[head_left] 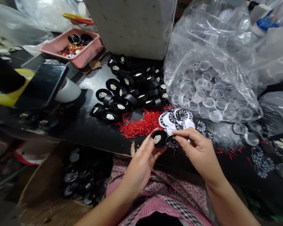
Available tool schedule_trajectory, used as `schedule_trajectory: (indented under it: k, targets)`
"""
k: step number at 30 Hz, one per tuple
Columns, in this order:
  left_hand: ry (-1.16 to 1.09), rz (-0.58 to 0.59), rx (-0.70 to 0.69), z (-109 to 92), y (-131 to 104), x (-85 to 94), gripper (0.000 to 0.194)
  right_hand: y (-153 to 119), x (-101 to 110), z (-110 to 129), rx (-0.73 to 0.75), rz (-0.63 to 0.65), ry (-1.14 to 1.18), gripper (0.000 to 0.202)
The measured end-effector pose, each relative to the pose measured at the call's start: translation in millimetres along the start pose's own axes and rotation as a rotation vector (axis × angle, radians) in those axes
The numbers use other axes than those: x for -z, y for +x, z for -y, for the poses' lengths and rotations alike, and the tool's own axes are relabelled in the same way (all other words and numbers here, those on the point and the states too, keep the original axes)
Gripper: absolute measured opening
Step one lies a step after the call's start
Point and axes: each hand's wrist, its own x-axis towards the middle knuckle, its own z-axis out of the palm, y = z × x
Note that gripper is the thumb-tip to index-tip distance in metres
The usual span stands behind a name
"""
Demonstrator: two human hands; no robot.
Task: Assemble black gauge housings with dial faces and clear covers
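Observation:
My left hand point(145, 157) is wrapped around a round black gauge housing point(159, 138) with a pale plate inside it. Between thumb and fingers, my right hand point(195, 147) pinches a black dial disc point(172, 142) with white markings, right beside the housing. Just beyond my hands lies a heap of dial discs point(169, 119), some showing their white backs. Left of these is a pile of thin red pointers point(141, 125). Behind the pointers many more black housings point(120, 106) lie in a loose cluster.
A large plastic bag of clear round covers point(209, 91) lies at the back right. To the left are a pink tray point(85, 58) with small parts and a white cup-like container point(68, 91). Below the table's edge, a box point(42, 185) holds finished-looking gauges point(71, 176).

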Motion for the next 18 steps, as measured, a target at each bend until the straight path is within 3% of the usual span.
schedule_trajectory:
  k: [3,8,14,18]
  targets:
    - [0.117,0.035,0.018,2.5,-2.6,1.2,0.033,1.3,-7.0,8.0,0.106,0.04,-0.093,0.017]
    - [0.353,0.107,0.001,1.3,-3.3,8.8,0.036,4.9,-11.1,9.8,0.028,0.078,-0.177,0.006]
    - [0.375,0.173,0.029,-4.1,1.6,7.4,0.033,8.3,-2.9,12.1,0.048,0.148,-0.252,0.005]
    - [0.373,0.183,0.033,-3.7,-0.7,7.6,0.032,1.2,-2.2,8.9,-0.033,0.193,-0.242,0.009]
